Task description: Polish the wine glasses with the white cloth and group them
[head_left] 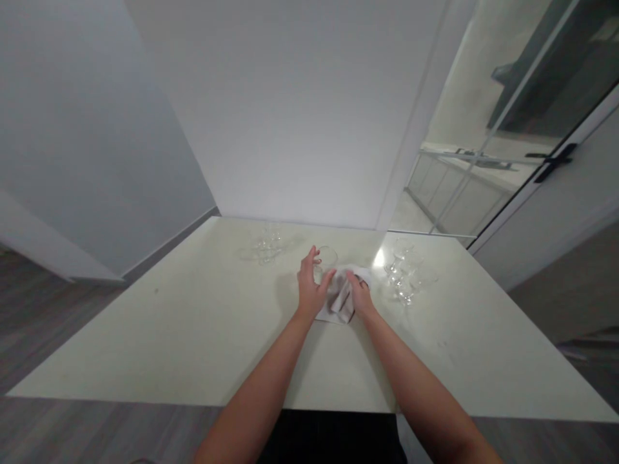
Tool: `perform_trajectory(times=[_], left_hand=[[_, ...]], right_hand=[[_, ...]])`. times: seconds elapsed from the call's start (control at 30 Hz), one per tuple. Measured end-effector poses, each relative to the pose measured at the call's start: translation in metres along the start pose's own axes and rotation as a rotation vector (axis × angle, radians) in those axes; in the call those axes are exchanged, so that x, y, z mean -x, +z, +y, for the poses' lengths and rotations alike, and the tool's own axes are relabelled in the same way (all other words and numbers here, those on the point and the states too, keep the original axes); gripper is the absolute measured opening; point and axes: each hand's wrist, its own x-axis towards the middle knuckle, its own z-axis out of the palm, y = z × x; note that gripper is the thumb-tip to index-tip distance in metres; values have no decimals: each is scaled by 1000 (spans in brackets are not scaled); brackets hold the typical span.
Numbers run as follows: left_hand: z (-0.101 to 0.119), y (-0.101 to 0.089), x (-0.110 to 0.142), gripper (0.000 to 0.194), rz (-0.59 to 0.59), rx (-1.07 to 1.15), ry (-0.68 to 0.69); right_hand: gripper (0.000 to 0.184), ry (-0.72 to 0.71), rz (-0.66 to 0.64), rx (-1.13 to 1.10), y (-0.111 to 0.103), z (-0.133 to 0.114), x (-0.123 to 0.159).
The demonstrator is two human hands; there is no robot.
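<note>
My left hand (311,283) is wrapped round a clear drinking glass (327,258) near the middle of the white table (193,335). My right hand (360,294) grips a pale grey cloth (340,298) and presses it against the glass. Part of the cloth lies on the table under both hands.
A cluster of clear glasses (267,246) stands at the far left of the table. Another group of glasses (405,270) stands to the right of my hands. White walls rise behind the table, and a glass door with a black handle (551,164) is at the right.
</note>
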Motion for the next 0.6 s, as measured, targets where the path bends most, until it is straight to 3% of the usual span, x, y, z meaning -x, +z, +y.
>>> perform_trajectory(times=[0.07,0.13,0.33,0.47,0.6], left_hand=[[-2,-2,0,71,-56,-162,28],[-6,-3,0,67,-121,-270,59],[-19,-2,1,55,-206,-432,99],[-22,0,2,55,-212,-439,77],[-22,1,3,56,-223,-446,59]], right_hand=[[43,18,-125,-209,1,-10,2],[48,48,-271,-266,0,-22,5],[71,106,-303,-439,-14,-41,8],[60,100,-334,-570,-19,-34,2],[43,109,-283,-517,-18,-22,-6]])
